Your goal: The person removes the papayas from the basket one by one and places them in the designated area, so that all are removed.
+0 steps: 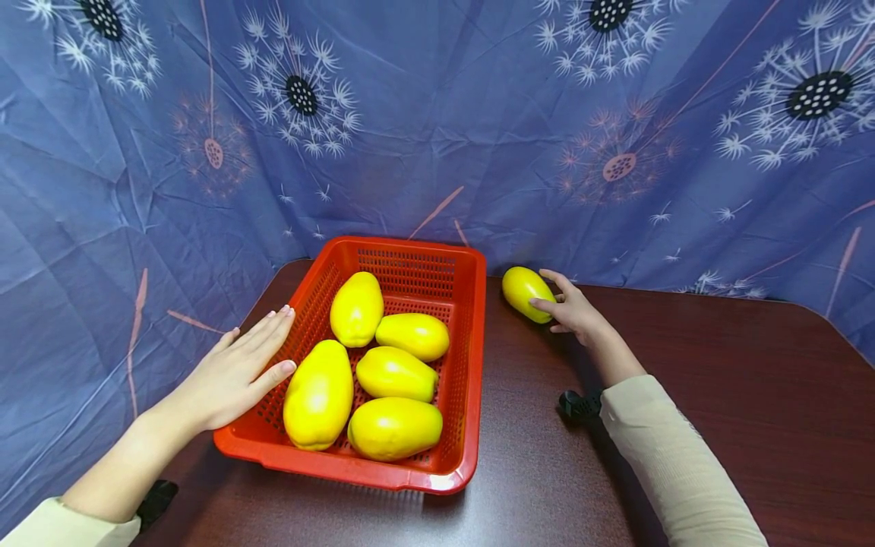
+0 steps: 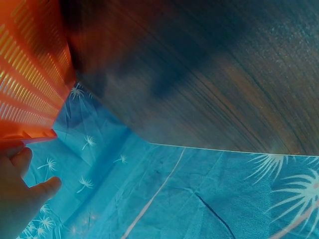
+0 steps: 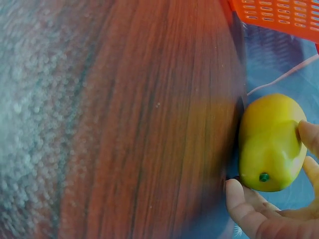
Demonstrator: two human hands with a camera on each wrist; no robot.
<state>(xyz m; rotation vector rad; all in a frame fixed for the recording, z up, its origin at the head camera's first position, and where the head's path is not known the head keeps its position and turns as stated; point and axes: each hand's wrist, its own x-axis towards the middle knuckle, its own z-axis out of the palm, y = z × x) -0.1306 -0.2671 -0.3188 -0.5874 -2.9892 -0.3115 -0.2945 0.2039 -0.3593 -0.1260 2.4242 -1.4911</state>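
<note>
A red plastic basket (image 1: pixel 472 365) stands on the table with several yellow papayas (image 1: pixel 319 395) lying in it. My left hand (image 1: pixel 235 376) rests on the basket's left rim, its fingers straight and the thumb spread toward the nearest large papaya. In the left wrist view, part of this hand (image 2: pixel 17 184) shows below the orange-looking basket wall (image 2: pixel 35 79). To the right of the basket, a single papaya (image 1: pixel 525 292) is at the table's back edge. My right hand (image 1: pixel 577 311) holds its right end between thumb and fingers; in the right wrist view its green-tipped end (image 3: pixel 271 144) shows.
A dark brown wooden table (image 1: pixel 718 395) stretches right of the basket and in front of it. Behind and to the left hangs a blue cloth (image 1: pixel 437 137) with dandelion prints. Black wrist devices (image 1: pixel 579 404) are near both sleeves.
</note>
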